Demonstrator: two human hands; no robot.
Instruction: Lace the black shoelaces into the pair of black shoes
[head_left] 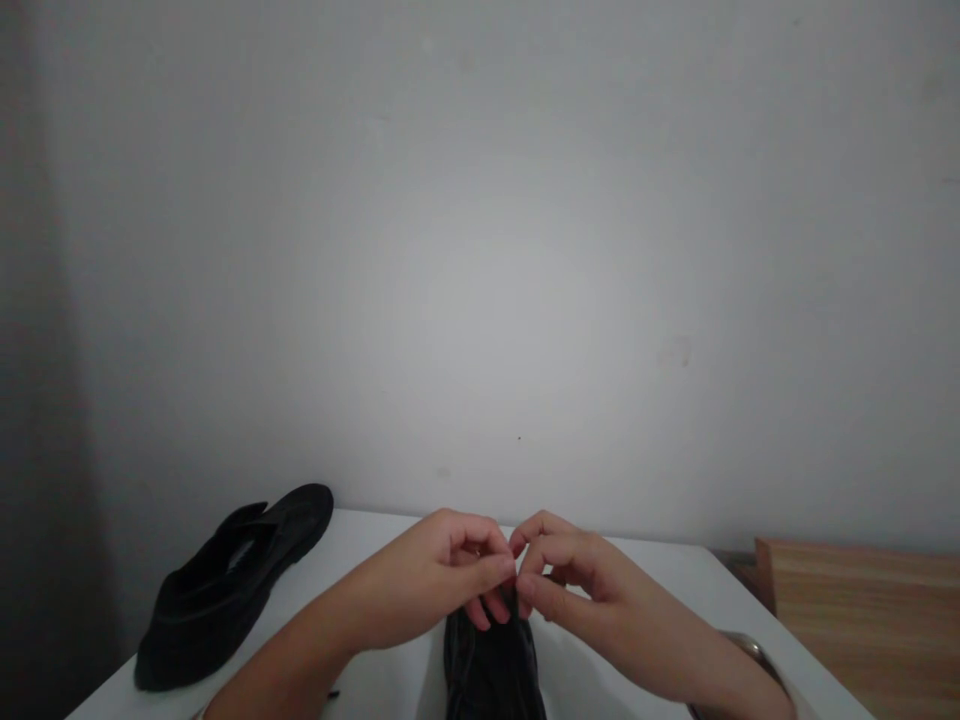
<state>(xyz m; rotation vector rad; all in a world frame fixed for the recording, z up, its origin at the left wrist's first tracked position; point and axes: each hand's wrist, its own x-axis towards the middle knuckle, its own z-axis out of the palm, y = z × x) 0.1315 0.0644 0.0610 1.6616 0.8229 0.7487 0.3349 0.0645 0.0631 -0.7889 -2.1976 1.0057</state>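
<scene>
I see my left hand [442, 580] and my right hand [577, 585] meet over a black shoe [491, 672] at the near edge of the white table [375, 545]. Both hands are curled almost closed, with their fingertips touching at the shoe's top. They may be pinching something thin, but it is too dark to tell. A second black shoe [232, 585] lies well apart, to the left.

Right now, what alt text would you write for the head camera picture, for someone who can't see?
A person's left hand and right hand pinch their fingertips together over the far end of a black shoe on a white table. A second black shoe lies to the left, before a plain grey wall.
</scene>
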